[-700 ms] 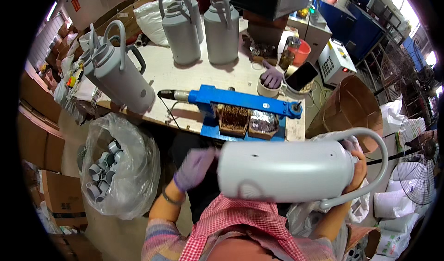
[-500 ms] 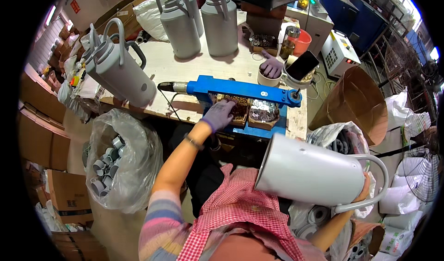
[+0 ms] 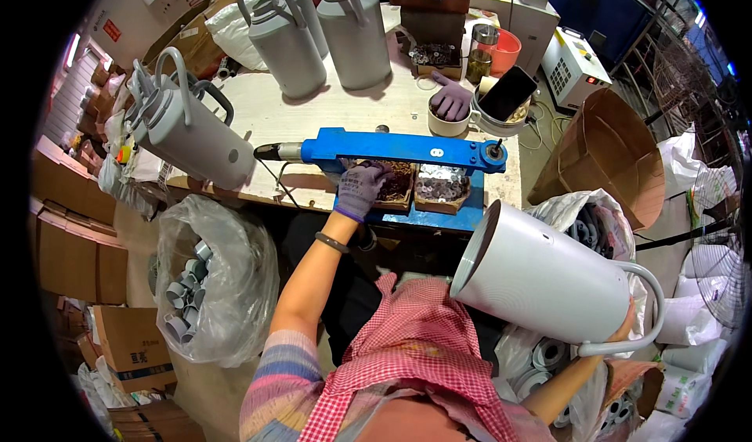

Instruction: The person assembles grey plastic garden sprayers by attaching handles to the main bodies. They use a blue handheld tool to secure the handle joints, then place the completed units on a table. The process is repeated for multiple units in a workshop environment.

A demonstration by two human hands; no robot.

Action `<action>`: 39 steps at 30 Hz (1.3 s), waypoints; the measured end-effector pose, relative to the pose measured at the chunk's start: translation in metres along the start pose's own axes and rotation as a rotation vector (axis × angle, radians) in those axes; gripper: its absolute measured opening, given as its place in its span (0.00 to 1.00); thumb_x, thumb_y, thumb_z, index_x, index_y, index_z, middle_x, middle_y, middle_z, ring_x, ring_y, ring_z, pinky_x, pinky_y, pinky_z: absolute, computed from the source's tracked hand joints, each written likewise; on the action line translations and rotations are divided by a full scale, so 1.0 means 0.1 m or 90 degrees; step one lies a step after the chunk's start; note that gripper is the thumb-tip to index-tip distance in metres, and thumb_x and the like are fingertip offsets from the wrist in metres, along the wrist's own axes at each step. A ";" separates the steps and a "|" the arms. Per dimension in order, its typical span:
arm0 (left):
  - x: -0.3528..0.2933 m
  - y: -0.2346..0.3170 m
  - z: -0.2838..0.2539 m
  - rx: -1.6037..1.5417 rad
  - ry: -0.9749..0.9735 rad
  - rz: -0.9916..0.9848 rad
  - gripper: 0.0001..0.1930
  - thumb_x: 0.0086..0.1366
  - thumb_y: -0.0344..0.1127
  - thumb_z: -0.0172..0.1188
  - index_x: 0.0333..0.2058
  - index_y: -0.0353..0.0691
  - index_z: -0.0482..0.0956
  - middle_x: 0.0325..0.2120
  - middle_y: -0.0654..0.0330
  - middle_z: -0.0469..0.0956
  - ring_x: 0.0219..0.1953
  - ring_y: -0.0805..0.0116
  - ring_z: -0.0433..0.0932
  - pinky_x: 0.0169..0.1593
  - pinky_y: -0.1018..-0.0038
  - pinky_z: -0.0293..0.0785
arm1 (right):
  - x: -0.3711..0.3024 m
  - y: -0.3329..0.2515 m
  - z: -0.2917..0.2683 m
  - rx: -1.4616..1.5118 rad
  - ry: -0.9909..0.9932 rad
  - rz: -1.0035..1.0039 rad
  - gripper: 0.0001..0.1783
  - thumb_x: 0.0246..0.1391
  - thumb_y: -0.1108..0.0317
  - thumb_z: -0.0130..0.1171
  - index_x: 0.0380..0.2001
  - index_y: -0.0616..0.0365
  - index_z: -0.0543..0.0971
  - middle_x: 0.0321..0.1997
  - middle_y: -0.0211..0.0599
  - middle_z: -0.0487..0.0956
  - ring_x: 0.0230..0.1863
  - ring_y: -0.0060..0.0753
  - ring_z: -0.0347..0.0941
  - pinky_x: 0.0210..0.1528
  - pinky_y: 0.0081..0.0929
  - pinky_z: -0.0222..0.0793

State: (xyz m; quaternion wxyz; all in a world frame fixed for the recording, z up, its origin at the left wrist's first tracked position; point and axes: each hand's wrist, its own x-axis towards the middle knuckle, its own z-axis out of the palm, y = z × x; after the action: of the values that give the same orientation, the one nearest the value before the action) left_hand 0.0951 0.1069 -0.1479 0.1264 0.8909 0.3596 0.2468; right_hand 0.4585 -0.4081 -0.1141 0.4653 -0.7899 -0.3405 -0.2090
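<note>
Holding the jug [image 3: 544, 277] at one end, the right grip [image 3: 623, 329] could slip from unbalanced weight; the left grip [image 3: 360, 191] cannot be determined.

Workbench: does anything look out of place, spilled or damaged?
Mild oddity: a purple glove sits at the pale cup's mouth, beyond the blue tool, perhaps an unusual spot for it. I see no clear spill or damage.

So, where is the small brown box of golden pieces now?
The box sits near the head view's centre, partly under the blue metal beam, at the purple-gloved left hand.
</note>
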 end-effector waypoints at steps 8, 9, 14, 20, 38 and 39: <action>-0.14 0.26 -0.41 -0.018 0.000 -0.036 0.10 0.64 0.40 0.61 0.33 0.40 0.82 0.26 0.52 0.81 0.29 0.55 0.80 0.34 0.64 0.76 | 0.23 -0.11 0.08 0.109 0.066 0.109 0.21 0.63 0.65 0.54 0.53 0.70 0.71 0.50 0.52 0.77 0.47 0.41 0.78 0.49 0.35 0.76; -0.11 0.47 -0.58 -0.089 -0.014 -0.071 0.09 0.63 0.39 0.62 0.35 0.39 0.83 0.26 0.53 0.81 0.28 0.58 0.81 0.33 0.66 0.76 | 0.25 -0.10 0.10 0.115 0.067 0.114 0.21 0.63 0.65 0.54 0.53 0.70 0.71 0.50 0.52 0.77 0.47 0.41 0.78 0.49 0.35 0.76; 0.14 1.25 -1.10 -0.683 -0.175 -0.294 0.12 0.59 0.26 0.66 0.42 0.29 0.82 0.30 0.56 0.84 0.28 0.72 0.82 0.32 0.78 0.80 | 0.31 -0.08 0.19 0.140 0.091 0.132 0.21 0.63 0.65 0.54 0.53 0.71 0.71 0.50 0.52 0.77 0.47 0.41 0.78 0.49 0.35 0.76; 0.87 1.76 -0.67 -0.475 -0.053 0.039 0.10 0.61 0.29 0.66 0.42 0.34 0.85 0.34 0.59 0.86 0.34 0.77 0.82 0.40 0.80 0.79 | 0.39 -0.08 0.27 0.161 0.109 0.143 0.21 0.63 0.65 0.54 0.53 0.71 0.71 0.50 0.52 0.77 0.47 0.41 0.78 0.49 0.35 0.76; 1.05 1.72 -0.49 -0.456 -0.079 0.051 0.22 0.56 0.36 0.71 0.50 0.39 0.80 0.48 0.53 0.80 0.48 0.63 0.80 0.52 0.70 0.75 | 0.50 0.08 0.46 0.206 0.112 0.167 0.22 0.63 0.64 0.53 0.53 0.71 0.71 0.50 0.53 0.77 0.47 0.41 0.78 0.48 0.35 0.77; 1.01 1.60 -0.60 -0.441 -0.003 0.075 0.25 0.55 0.37 0.72 0.51 0.40 0.80 0.50 0.52 0.78 0.50 0.59 0.78 0.54 0.67 0.74 | 0.48 0.09 0.46 0.209 0.109 0.173 0.22 0.63 0.64 0.53 0.53 0.71 0.71 0.50 0.53 0.77 0.47 0.41 0.78 0.48 0.35 0.77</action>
State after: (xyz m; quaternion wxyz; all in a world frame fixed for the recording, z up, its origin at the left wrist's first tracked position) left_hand 0.2183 0.0672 0.0029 0.4074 0.8152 0.2020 0.3587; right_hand 0.4984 -0.3542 -0.1110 0.6389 -0.7214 -0.2194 -0.1526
